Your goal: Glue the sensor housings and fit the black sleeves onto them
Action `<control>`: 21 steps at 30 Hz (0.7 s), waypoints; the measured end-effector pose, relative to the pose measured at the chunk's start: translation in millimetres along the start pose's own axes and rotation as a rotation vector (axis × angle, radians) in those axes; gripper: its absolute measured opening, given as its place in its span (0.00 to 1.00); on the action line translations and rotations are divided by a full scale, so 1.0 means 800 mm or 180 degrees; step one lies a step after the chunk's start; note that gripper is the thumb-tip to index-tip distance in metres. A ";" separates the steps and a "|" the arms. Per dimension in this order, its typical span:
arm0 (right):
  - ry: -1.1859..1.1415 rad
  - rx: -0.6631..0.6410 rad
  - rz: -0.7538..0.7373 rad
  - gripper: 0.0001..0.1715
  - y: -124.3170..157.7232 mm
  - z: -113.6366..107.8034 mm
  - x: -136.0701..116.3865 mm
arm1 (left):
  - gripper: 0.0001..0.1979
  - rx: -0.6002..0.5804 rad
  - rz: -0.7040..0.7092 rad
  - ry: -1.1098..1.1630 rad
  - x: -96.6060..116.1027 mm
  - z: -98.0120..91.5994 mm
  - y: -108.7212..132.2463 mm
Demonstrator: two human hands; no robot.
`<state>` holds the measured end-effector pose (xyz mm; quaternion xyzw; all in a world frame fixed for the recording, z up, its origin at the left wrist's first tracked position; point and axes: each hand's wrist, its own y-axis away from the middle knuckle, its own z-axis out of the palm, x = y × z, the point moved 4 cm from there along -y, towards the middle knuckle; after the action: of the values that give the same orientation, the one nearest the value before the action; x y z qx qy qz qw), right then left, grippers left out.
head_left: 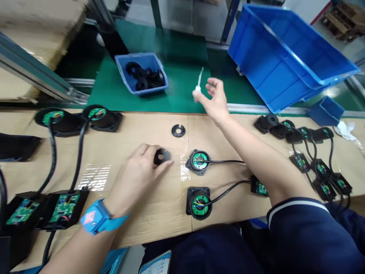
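My left hand pinches a small black disc with a hole in its middle, just above the cardboard-covered bench. My right hand reaches over the green surface with fingers apart. Its thumb is at a small bottle with a white cap and a thin clear nozzle; whether they touch I cannot tell. A notched black ring lies flat between my hands. Below it are two black round housings, an upper one and a lower one, both with green circuit boards and black cables.
A blue bin of black parts stands on the green mat. A large blue crate and a small blue box stand at the right. Housings cabled to circuit boards lie left, with several more at right.
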<state>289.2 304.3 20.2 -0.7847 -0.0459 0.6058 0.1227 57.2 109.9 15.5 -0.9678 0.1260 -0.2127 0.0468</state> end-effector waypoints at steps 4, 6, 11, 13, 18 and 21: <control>0.0012 -0.0467 -0.0741 0.10 0.117 -0.073 -0.087 | 0.24 0.0312 0.0035 0.1750 0.030 0.002 0.039; 0.0360 -0.1011 -0.0753 0.06 0.186 -0.102 -0.112 | 0.26 0.0395 0.0282 0.2656 0.060 0.014 0.059; 0.1464 -0.1764 -0.1049 0.14 0.292 -0.133 -0.098 | 0.27 0.0209 0.0480 0.3468 0.124 0.059 0.076; 0.1746 -0.1810 -0.0894 0.15 0.304 -0.131 -0.079 | 0.27 0.0267 0.0281 0.3412 0.133 0.069 0.076; 0.1605 -0.1486 -0.0979 0.11 0.317 -0.127 -0.067 | 0.27 0.0717 0.0177 0.3271 0.141 0.070 0.080; 0.1532 -0.1326 -0.1133 0.10 0.323 -0.131 -0.067 | 0.26 0.0751 0.0124 0.3269 0.142 0.070 0.082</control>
<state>355.9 28.9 31.0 -0.8927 -0.2741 0.3505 0.0710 165.7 18.5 0.4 -0.7246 0.1258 -0.6714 0.0916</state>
